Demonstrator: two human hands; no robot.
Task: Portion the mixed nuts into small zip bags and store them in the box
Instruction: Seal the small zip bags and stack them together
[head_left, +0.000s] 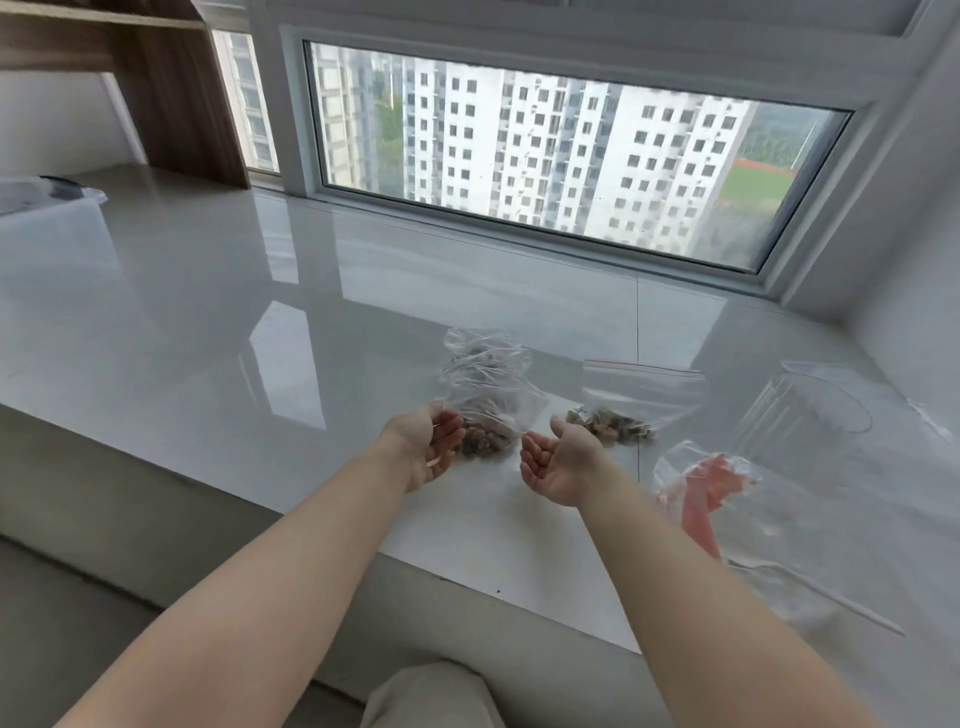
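A crumpled clear bag of mixed nuts (485, 395) stands on the white sill (208, 312), its nuts heaped at the bottom. My left hand (431, 447) holds the bag's left edge with curled fingers, palm turned inward. My right hand (558, 462) lies palm up, its curled fingertips at the bag's right corner. A small zip bag (631, 405) with a red seal line and a few nuts in it lies just right of my right hand. The translucent storage box (52, 208) is at the far left edge.
A clear plastic container (800, 410) lies on the sill at the right. In front of it is a clear pack with red inside (711, 493). A wooden shelf (171, 88) stands at the back left, beside the window (561, 150). My knee (431, 696) shows below.
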